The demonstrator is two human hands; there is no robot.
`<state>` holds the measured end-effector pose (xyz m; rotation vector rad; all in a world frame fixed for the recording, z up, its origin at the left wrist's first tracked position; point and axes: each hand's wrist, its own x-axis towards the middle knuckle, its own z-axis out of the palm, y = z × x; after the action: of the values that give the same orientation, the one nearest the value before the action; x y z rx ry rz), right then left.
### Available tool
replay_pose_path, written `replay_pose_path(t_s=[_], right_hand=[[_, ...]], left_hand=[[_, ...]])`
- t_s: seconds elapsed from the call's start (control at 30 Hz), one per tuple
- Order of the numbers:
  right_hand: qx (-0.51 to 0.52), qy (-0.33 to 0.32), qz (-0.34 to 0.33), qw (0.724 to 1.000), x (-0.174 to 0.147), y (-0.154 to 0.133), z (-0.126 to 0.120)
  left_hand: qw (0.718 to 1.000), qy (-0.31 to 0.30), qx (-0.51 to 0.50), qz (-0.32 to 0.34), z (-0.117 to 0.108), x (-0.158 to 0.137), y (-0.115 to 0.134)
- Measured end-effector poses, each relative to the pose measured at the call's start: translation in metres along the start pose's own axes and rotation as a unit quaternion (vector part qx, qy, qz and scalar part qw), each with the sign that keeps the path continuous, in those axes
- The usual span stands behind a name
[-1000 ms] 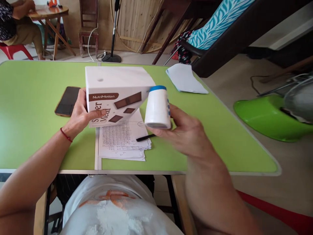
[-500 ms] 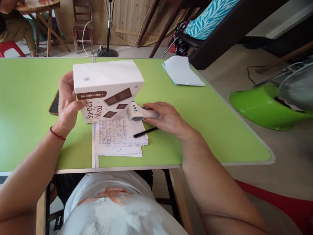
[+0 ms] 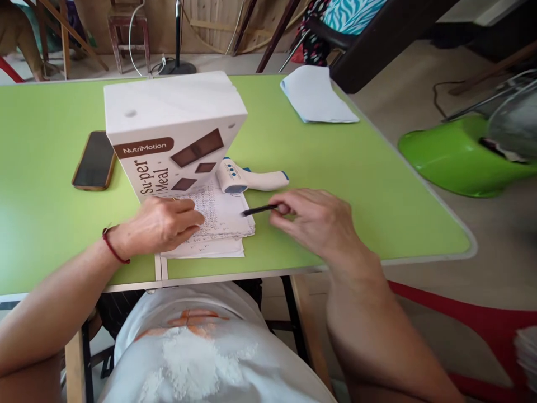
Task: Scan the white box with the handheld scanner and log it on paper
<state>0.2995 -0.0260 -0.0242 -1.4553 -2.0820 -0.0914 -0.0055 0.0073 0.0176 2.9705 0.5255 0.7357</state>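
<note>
My right hand [image 3: 316,224] pinches a black pen [image 3: 258,210] by its right end, its other end above the handwritten papers [image 3: 213,246]. Fingers curled together, my left hand [image 3: 168,225] is over the left part of these papers; whether anything is in its grasp is hidden. Behind it stands a white NutriMotion "Su-per Meal" box [image 3: 178,120] with brown bars printed on its front. A white and blue handheld infrared thermometer [image 3: 255,179] lies on its side at the box's lower right, touched by neither hand.
A phone [image 3: 94,160] lies left of the box on the green table [image 3: 377,224]. Folded white sheets [image 3: 319,95] rest near the back right edge. On the floor to the right is a bright green plastic piece [image 3: 455,157]. Part of another person [image 3: 19,39] shows at the far left.
My left hand has let go of the box, which now stands on the table, and moved down to the papers. My right hand has released the thermometer and picked up the pen.
</note>
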Motion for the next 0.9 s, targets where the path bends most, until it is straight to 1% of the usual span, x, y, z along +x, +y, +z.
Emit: replay_pose_path(t_s=[0.03,0.07,0.13,0.17,0.23,0.3,0.33,0.4,0.43,0.6,0.7,0.8,0.9], right_hand=[[0.052,0.051,0.036,0.997,-0.002,-0.008,0.001],[0.116,0.1,0.07,0.986,-0.005,-0.017,0.002],[0.259,0.159,0.112,0.946,-0.01,-0.04,0.006],[0.324,0.15,0.124,0.926,-0.012,-0.051,0.009],[0.41,0.101,0.159,0.893,-0.013,-0.071,0.014],[0.438,0.048,0.199,0.875,-0.013,-0.085,0.019],[0.438,0.03,0.216,0.872,-0.012,-0.09,0.021],[0.424,0.018,0.233,0.875,-0.01,-0.095,0.024],[0.416,0.021,0.23,0.879,-0.009,-0.096,0.025],[0.364,0.039,0.174,0.914,-0.01,-0.096,0.027],[0.337,0.04,0.149,0.929,-0.01,-0.095,0.027],[0.322,0.035,0.137,0.936,-0.011,-0.094,0.027],[0.317,0.021,0.139,0.938,-0.011,-0.093,0.027]], left_hand=[[0.999,-0.042,-0.008,-0.003,0.004,-0.001,-0.001],[0.997,-0.07,-0.015,-0.004,0.007,-0.002,-0.002],[0.994,-0.11,-0.027,-0.005,0.01,-0.005,-0.004],[0.992,-0.125,-0.029,-0.007,0.01,-0.006,-0.004],[0.989,-0.147,-0.027,-0.015,0.01,-0.006,-0.004],[0.987,-0.159,-0.023,-0.024,0.01,-0.006,-0.003],[0.986,-0.164,-0.024,-0.026,0.01,-0.006,-0.003],[0.985,-0.17,-0.028,-0.031,0.011,-0.005,-0.003],[0.985,-0.17,-0.03,-0.032,0.011,-0.005,-0.004],[0.987,-0.152,-0.033,-0.027,0.012,-0.005,-0.005],[0.987,-0.155,-0.044,-0.029,0.011,-0.004,-0.005],[0.984,-0.166,-0.052,-0.036,0.011,-0.003,-0.004],[0.982,-0.175,-0.054,-0.045,0.011,-0.003,-0.004]])
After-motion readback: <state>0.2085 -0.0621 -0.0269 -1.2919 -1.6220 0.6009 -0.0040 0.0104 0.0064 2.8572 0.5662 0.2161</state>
